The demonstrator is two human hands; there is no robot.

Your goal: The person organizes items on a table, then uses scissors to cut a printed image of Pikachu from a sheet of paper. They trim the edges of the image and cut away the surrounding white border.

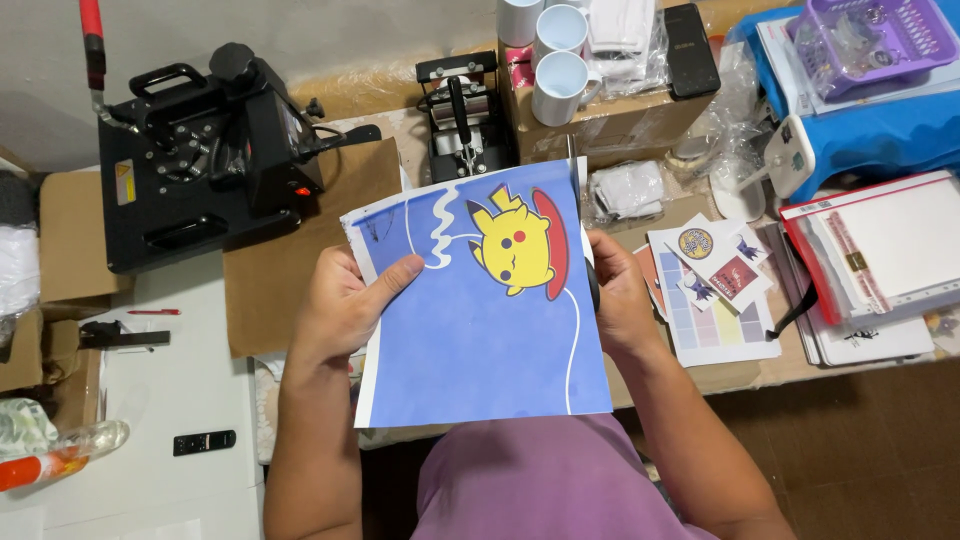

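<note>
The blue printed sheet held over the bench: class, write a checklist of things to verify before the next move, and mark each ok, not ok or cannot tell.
1. Left hand grips the blue printed sheet at its left edge, thumb on top: ok.
2. Right hand at the right edge, with scissors along it: ok.
3. Sheet flat, uncreased: ok.
4. Scissor blades open: cannot tell.
5. Black heat press stands apart from the sheet: ok.
6. White mugs clear of the hands: ok.

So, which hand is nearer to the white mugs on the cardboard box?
Right. The right hand holds the blue printed sheet at its right edge, below the white mugs. The left hand grips the sheet's left edge, farther away.
</note>
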